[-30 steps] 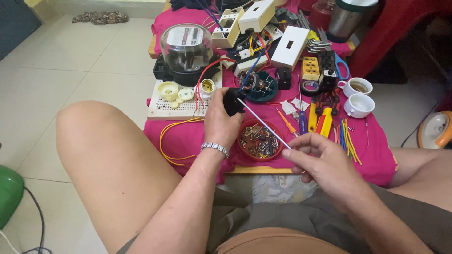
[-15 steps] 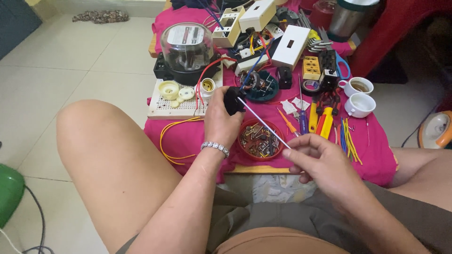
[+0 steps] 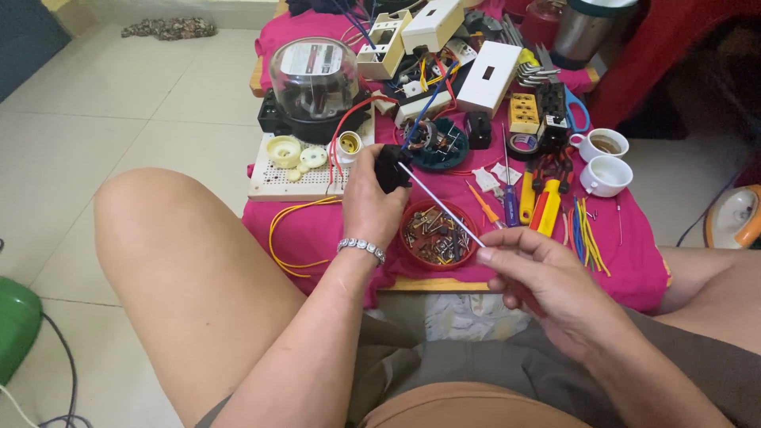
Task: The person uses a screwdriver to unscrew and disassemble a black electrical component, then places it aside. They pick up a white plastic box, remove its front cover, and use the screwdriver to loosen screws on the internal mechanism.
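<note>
- The left hand point(image 3: 369, 208), a beaded silver bracelet point(image 3: 361, 249) on its wrist, grips a small black plastic part point(image 3: 391, 166) above the pink cloth-covered table point(image 3: 317, 230).
- The right hand point(image 3: 539, 281) pinches a thin silver metal screwdriver shaft point(image 3: 440, 204), its tip at the part.
- Below the shaft sits a round red dish of screws point(image 3: 434, 232).

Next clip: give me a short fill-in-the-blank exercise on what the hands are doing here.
1. The left hand grips a small ____ part.
2. The right hand holds a thin metal ____ pointed into that part.
3. Below the shaft sits a round ____ bowl of screws.
Missing words: black; screwdriver; red
</note>
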